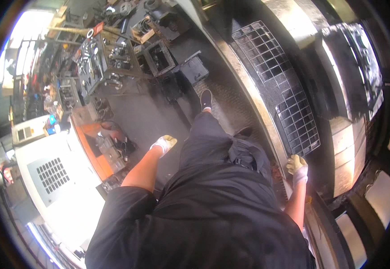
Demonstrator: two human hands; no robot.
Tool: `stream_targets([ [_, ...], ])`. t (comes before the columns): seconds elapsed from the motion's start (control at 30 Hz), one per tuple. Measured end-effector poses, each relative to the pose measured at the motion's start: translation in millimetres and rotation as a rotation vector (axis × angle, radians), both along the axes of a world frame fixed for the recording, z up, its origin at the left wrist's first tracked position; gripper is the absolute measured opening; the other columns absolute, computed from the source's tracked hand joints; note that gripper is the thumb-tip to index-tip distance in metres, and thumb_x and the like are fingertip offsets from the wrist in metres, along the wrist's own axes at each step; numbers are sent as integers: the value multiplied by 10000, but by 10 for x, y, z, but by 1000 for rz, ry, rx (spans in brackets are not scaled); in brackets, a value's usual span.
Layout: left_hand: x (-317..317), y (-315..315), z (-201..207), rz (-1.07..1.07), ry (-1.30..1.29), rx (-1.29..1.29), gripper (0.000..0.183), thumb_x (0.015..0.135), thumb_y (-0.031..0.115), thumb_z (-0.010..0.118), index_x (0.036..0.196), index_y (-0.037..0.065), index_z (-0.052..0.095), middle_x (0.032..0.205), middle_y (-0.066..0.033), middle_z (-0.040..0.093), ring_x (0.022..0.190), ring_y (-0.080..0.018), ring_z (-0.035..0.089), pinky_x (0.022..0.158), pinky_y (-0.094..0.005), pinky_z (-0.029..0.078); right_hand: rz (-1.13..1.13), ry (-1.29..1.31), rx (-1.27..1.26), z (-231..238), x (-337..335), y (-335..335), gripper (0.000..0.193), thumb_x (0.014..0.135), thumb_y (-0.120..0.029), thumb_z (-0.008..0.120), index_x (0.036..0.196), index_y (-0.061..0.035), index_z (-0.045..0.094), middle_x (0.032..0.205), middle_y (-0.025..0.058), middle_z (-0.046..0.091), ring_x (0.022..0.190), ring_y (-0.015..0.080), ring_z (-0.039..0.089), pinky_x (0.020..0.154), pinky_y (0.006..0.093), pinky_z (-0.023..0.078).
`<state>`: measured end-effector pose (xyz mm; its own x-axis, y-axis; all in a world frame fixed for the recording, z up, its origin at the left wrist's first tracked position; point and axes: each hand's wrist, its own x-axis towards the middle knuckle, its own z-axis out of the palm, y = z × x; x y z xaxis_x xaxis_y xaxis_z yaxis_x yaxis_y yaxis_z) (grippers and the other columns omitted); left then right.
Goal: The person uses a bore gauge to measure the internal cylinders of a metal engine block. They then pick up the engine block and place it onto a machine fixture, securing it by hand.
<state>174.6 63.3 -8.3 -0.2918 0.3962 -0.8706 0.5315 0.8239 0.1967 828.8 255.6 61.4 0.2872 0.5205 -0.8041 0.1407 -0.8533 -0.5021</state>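
Observation:
My left hand point(165, 144), in a pale work glove with a yellowish palm side, hangs out to my left over the dark floor. Its fingers are curled in and nothing shows in them. On the other side, my right hand point(296, 166) wears a matching glove with the fingers bent inward, and no object is visible there either. It is nearest the lower end of a black metal grid point(297, 117); whether it touches the machine's edge I cannot tell. One foot in a dark shoe point(206, 99) is stretched forward on the floor.
A long machine edge point(244, 74) runs along my right. Ahead on the left stands a cart point(97, 60) covered with tools, beside a square metal frame point(160, 58) and a grey metal box point(194, 70). A white vented cabinet point(33, 154) and metal parts point(110, 150) on orange sheeting flank my left.

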Motion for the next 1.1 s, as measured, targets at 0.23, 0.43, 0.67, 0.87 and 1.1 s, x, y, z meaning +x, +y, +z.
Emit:
stream_targets([
  [0.23, -440, 358, -502, 291, -128, 40, 492, 1028, 388, 670, 1338, 6, 691, 1324, -167, 741, 1267, -303, 673, 1098, -397, 494, 141, 36, -92, -64, -1032, 602, 275, 1025, -289, 736, 1170, -57, 717, 953, 79, 757, 632, 119, 633, 503, 245, 454],
  [0.43, -908, 836, -1129, 478, -138, 126, 464, 1025, 386, 694, 1316, 25, 709, 1283, -146, 759, 1208, -267, 696, 1054, -382, 515, 424, -85, -386, 87, -2070, 1057, 222, 1033, -219, 666, 1159, -40, 699, 904, 67, 735, 622, 108, 629, 488, 237, 435],
  [0.67, -1150, 1150, -1660, 853, -263, 180, 399, 1029, 326, 722, 1298, 31, 717, 1231, -102, 771, 1145, -190, 694, 1008, -336, 530, 852, -247, -446, -439, -3605, 2167, 334, 1020, -263, 631, 1174, 18, 726, 959, 64, 755, 820, 113, 643, 761, 272, 520],
  [0.87, -986, 748, -2096, 1057, -244, 88, 395, 1036, 325, 719, 1302, 33, 719, 1220, -91, 771, 1129, -179, 694, 998, -335, 536, 1393, -227, -160, -1979, -5601, 2911, 544, 1011, -444, 673, 1325, 0, 701, 1270, 229, 751, 1226, 327, 710, 1077, 393, 523],
  [1.1, -399, 324, -2723, 1344, -294, 164, 425, 1034, 371, 720, 1284, 27, 722, 1184, -66, 764, 1068, -158, 692, 945, -318, 549, 1827, -261, 72, -3602, -8575, 2959, 724, 942, -618, 667, 1346, -18, 698, 1352, 227, 709, 1316, 351, 661, 1099, 409, 516],
])
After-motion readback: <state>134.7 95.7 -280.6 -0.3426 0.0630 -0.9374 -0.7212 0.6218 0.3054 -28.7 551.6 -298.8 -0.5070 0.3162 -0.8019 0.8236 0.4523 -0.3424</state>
